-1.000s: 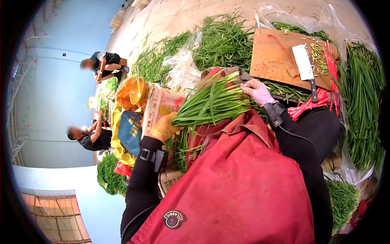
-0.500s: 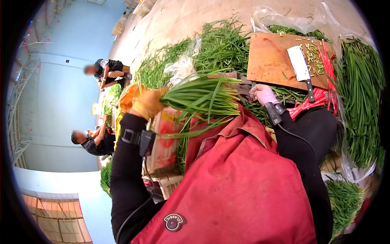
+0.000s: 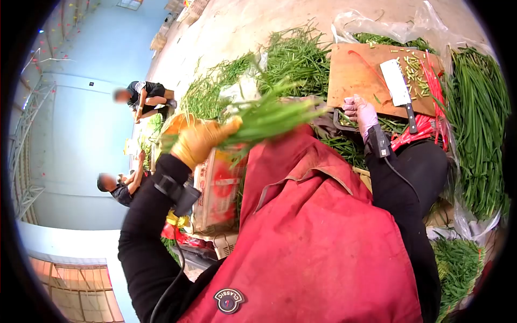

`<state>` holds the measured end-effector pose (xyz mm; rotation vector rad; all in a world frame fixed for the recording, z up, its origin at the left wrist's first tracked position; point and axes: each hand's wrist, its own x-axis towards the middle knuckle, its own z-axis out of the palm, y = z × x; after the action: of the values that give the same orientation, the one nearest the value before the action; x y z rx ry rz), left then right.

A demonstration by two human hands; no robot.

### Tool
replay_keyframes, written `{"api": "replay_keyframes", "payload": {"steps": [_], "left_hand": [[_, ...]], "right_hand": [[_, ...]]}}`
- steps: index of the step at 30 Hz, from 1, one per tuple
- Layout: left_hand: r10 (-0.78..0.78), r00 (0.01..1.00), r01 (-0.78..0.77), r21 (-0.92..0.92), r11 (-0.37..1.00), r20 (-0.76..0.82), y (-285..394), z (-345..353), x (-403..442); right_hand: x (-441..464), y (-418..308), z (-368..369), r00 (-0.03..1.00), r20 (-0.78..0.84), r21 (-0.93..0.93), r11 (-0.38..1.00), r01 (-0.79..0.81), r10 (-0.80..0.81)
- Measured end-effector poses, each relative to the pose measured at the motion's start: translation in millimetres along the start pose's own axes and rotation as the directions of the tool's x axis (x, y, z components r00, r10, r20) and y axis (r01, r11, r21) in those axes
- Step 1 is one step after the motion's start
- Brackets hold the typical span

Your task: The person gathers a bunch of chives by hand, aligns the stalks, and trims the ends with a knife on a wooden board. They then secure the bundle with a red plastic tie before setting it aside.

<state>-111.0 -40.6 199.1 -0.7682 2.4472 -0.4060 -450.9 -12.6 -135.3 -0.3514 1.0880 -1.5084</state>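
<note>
My left hand (image 3: 202, 141), in an orange glove, grips a bunch of green garlic chives (image 3: 269, 121), smeared by motion, with the cut ends pointing right. My right hand (image 3: 362, 114), in a thin pale pink glove, has its fingers curled beside the near left corner of a wooden cutting board (image 3: 344, 78). What those fingers hold, if anything, cannot be made out. A cleaver (image 3: 396, 83) with a black handle lies on the board among short cut stem ends (image 3: 414, 70). Red ties (image 3: 412, 134) lie by the board's near right corner.
Loose chives (image 3: 296, 64) are heaped beyond my hands. A long pile of chives (image 3: 476, 134) lies on clear plastic at the right. A printed crate (image 3: 218, 188) stands below my left hand. Two people, one crouching (image 3: 145, 97) and one lower down (image 3: 126, 188), are at the left.
My left hand has moved slightly left and down, swinging the chives into a blur. My right hand has shifted right, closer to the cutting board.
</note>
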Motion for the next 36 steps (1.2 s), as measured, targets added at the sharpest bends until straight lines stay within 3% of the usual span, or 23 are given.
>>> {"api": "replay_keyframes", "payload": {"steps": [1,2,3,4,6,10,11,15,18,19,22,23,24,26,27,33,36], "left_hand": [[0.081,0.989,-0.102,-0.17,0.98,-0.124,8,39,-10],[0.126,0.989,-0.138,-0.176,0.975,-0.076,18,59,-19],[0.097,0.994,-0.106,-0.381,0.918,-0.044,30,82,-28],[0.036,0.997,-0.007,-0.367,0.93,0.071,45,84,-35],[-0.023,0.989,0.081,-0.416,0.906,0.143,61,99,-46],[-0.037,0.999,0.041,-0.401,0.915,0.018,72,120,-55],[-0.038,0.999,0.034,-0.405,0.914,-0.002,71,124,-56],[-0.048,0.999,0.04,-0.435,0.9,-0.009,71,131,-52],[-0.059,0.992,0.007,-0.432,0.902,-0.108,71,134,-52],[-0.06,0.995,0.017,-0.451,0.893,-0.081,71,135,-51],[-0.06,0.997,0.034,-0.485,0.874,-0.039,70,133,-50],[-0.063,0.997,0.031,-0.484,0.874,-0.051,71,131,-50],[-0.068,0.996,0.029,-0.483,0.875,-0.064,71,129,-50],[-0.057,0.997,0.024,-0.496,0.868,-0.051,71,125,-49],[-0.054,0.997,0.024,-0.502,0.865,-0.046,71,125,-48],[-0.078,0.977,-0.034,-0.508,0.86,-0.198,70,146,-50],[-0.047,0.982,-0.063,-0.552,0.832,-0.183,66,160,-51]], "right_hand": [[-1,0,0,1.0,-0.022,0.006,1.0,-0.003,0.003],[0,1,-3,1.0,-0.005,0.001,1.0,-0.008,0.008],[-3,0,-4,1.0,0.013,-0.005,1.0,-0.011,0.011],[-4,-2,-4,0.999,0.032,-0.011,1.0,-0.011,0.011],[-8,-3,1,0.997,0.071,-0.11,0.994,0.014,-0.006],[-16,-11,20,0.992,0.125,-0.177,0.984,0.026,-0.003],[-13,-6,18,0.982,0.19,-0.113,0.993,0.021,0.001],[-30,-29,47,0.955,0.296,-0.327,0.939,0.105,-0.004],[-29,-18,72,0.905,0.379,-0.343,0.878,0.333,-0.195],[-38,-33,86,0.916,0.391,-0.429,0.863,0.264,-0.086],[-40,-43,127,0.924,0.383,-0.636,0.724,0.266,-0.003],[-34,-37,136,0.879,0.445,-0.74,0.482,0.469,-0.172],[-44,-53,155,0.899,0.436,-0.829,0.374,0.415,-0.031],[-45,-54,181,0.846,0.532,-0.843,0.118,0.525,0.031],[-44,-50,190,0.86,0.499,-0.863,0.15,0.483,0.101],[-26,-15,199,0.924,0.371,-0.928,-0.007,0.373,0.086],[-23,-26,194,0.965,0.261,-0.962,0.083,0.26,0.003]]}}
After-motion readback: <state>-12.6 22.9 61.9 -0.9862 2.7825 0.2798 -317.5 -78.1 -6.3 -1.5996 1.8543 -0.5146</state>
